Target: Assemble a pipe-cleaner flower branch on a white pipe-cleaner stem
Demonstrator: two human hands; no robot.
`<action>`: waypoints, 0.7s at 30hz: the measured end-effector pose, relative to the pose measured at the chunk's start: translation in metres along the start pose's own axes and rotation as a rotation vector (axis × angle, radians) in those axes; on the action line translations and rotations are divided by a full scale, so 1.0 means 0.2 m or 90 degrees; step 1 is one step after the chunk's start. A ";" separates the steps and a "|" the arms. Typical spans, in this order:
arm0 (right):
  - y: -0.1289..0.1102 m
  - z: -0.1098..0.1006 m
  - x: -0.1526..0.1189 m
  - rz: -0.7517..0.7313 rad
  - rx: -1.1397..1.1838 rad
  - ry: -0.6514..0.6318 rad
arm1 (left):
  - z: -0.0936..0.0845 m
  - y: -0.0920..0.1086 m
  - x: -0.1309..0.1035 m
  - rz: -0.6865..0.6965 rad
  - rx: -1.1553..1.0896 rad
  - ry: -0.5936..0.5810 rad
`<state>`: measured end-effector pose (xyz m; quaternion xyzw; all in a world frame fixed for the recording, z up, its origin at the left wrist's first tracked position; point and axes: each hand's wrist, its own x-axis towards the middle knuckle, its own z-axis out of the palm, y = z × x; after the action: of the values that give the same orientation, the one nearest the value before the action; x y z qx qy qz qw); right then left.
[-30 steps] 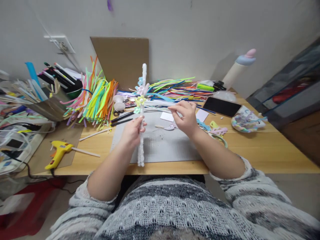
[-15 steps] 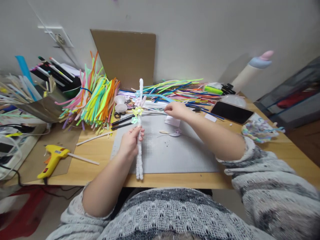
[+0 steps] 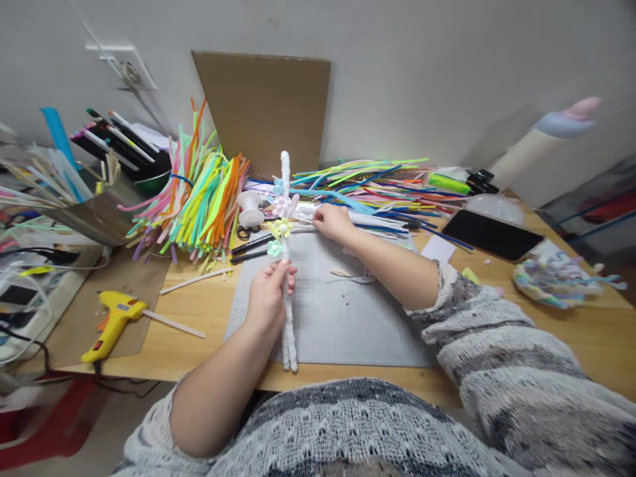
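Observation:
My left hand (image 3: 271, 295) is closed round the lower part of a white fuzzy-wrapped stick (image 3: 289, 331), holding it upright over the grey cutting mat (image 3: 368, 324). Small pipe-cleaner flowers sit along the stick: a mint one (image 3: 274, 248), a yellow one (image 3: 284, 228) and a pink-lilac one (image 3: 282, 206), with a blue one near the top. My right hand (image 3: 334, 222) is just right of the yellow flower, fingers pinched together. A pale strand runs toward its fingertips, but what they grip is too small to tell. A thin leaf-tipped piece (image 3: 342, 272) lies on the mat.
A bundle of bright pipe cleaners (image 3: 203, 205) stands left, loose ones (image 3: 368, 182) lie along the back. A yellow glue gun (image 3: 113, 324) rests at the left. Black pens (image 3: 251, 245), a clear spool (image 3: 251, 211), a phone (image 3: 491, 233) and a cardboard sheet (image 3: 263, 112) surround the mat.
My right hand has moved left, closer to the flowers on the stick. My left hand keeps its hold on the stick. The whole view has shifted slightly.

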<state>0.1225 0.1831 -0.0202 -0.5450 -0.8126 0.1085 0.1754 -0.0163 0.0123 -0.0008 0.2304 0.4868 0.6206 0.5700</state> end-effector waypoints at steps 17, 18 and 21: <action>0.06 -0.43 0.13 -0.117 0.384 0.322 | -0.01 -0.01 -0.03 -0.049 0.008 -0.030; 0.02 -0.48 0.08 -0.143 0.380 0.332 | -0.01 -0.01 -0.03 -0.053 0.015 -0.034; -0.10 -0.60 -0.13 -0.225 0.384 0.295 | -0.01 -0.02 -0.04 -0.062 0.023 -0.055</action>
<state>0.1616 0.1498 0.0921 -0.3311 -0.7645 0.1842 0.5215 -0.0134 0.0034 -0.0023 0.2435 0.4835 0.5726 0.6156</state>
